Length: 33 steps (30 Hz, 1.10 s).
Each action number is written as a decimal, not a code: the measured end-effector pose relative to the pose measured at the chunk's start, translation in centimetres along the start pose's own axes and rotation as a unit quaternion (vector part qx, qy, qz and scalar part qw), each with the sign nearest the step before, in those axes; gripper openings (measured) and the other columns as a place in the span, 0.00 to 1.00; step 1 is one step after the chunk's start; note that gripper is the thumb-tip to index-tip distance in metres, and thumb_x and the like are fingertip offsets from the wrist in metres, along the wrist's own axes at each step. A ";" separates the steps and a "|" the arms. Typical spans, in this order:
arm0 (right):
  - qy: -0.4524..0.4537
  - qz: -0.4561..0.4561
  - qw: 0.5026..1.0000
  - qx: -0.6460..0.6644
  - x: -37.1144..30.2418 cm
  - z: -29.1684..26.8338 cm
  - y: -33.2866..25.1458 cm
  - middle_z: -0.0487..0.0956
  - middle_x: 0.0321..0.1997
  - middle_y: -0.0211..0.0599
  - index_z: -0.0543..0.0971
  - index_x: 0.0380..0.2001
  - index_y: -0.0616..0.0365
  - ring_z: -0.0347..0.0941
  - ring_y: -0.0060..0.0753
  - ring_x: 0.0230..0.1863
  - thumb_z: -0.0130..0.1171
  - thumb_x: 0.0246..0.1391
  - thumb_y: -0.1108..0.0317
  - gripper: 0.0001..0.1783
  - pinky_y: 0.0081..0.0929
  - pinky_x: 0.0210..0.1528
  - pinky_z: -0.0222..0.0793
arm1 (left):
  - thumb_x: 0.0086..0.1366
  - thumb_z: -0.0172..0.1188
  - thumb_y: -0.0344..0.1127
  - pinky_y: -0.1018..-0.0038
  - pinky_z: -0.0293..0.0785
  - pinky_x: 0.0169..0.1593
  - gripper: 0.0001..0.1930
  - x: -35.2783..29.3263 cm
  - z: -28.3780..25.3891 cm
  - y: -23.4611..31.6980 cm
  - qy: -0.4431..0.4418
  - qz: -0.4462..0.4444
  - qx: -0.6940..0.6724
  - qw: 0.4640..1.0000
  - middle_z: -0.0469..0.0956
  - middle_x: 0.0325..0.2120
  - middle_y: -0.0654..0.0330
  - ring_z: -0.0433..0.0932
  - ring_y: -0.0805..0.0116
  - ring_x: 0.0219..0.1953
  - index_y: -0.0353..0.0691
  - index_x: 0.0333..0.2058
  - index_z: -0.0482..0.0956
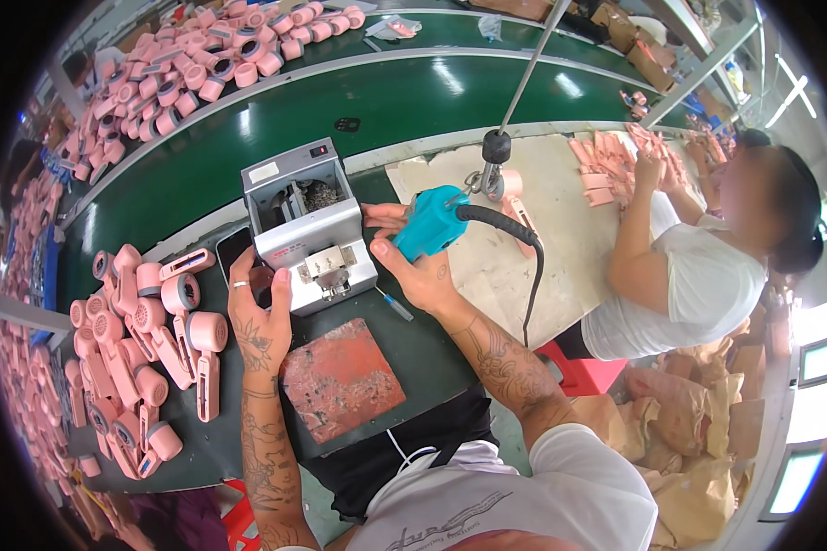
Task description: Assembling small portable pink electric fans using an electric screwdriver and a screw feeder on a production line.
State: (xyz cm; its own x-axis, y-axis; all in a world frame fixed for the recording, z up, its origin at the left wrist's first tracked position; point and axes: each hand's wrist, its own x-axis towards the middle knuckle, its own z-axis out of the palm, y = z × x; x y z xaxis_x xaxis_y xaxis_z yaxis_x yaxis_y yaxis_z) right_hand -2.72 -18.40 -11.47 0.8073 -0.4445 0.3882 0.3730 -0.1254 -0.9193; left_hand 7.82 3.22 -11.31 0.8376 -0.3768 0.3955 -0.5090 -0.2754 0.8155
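A grey box-shaped screw feeder (305, 230) stands before me, with small screws in its open top. My left hand (261, 317) is at its left side, fingers and thumb apart, over a dark flat phone-like object (233, 250). On the feeder's right side, my right hand (418, 271) has its fingers stretched toward the casing. A teal electric screwdriver (435, 223) hangs over that hand and hides part of it; the hand does not appear to grip it. A small screwdriver (395, 306) with a blue handle lies by the feeder's front. Nearer me is a worn red plate (342, 378).
Pink handheld fans (147, 340) are heaped at left, with a larger pile (193, 69) beyond the green conveyor belt (386, 96). One pink fan (515, 202) lies on cardboard (487, 266). At right, a co-worker (680, 266) handles pink parts (606, 170). A black cable (535, 275) dangles.
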 end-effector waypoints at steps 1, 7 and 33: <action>0.002 -0.001 1.000 0.000 -0.1 0.0 0.0 0.76 0.61 0.46 0.72 0.59 0.68 0.74 0.36 0.58 0.63 0.63 0.66 0.25 0.32 0.57 0.72 | 0.69 0.62 0.37 0.67 0.75 0.47 0.22 -0.1 0.0 0.0 0.003 0.004 0.002 1.000 0.78 0.42 0.52 0.78 0.63 0.39 0.32 0.58 0.72; -0.005 -0.005 1.000 0.002 0.0 -0.1 0.0 0.76 0.61 0.45 0.72 0.59 0.67 0.74 0.36 0.58 0.63 0.63 0.67 0.25 0.32 0.57 0.72 | 0.69 0.62 0.37 0.67 0.75 0.46 0.22 0.0 0.0 0.4 0.008 0.010 0.003 1.000 0.78 0.41 0.52 0.78 0.63 0.39 0.33 0.58 0.73; 0.090 0.054 0.994 -0.035 -4.0 -1.3 -6.4 0.85 0.40 0.38 0.78 0.47 0.63 0.80 0.29 0.43 0.67 0.59 0.64 0.18 0.30 0.49 0.74 | 0.71 0.55 0.24 0.73 0.75 0.52 0.10 1.8 0.3 12.1 0.114 0.144 -0.128 0.975 0.80 0.43 0.56 0.78 0.67 0.45 0.32 0.49 0.77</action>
State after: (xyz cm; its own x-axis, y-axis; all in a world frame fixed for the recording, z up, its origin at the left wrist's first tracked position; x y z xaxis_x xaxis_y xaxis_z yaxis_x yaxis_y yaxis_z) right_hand -8.97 -17.00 -7.27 0.7439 -0.6091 0.2749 0.2507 -0.1269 -0.9597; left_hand 3.08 -1.04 -0.83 0.7048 -0.1922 0.6828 -0.6874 0.0524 0.7243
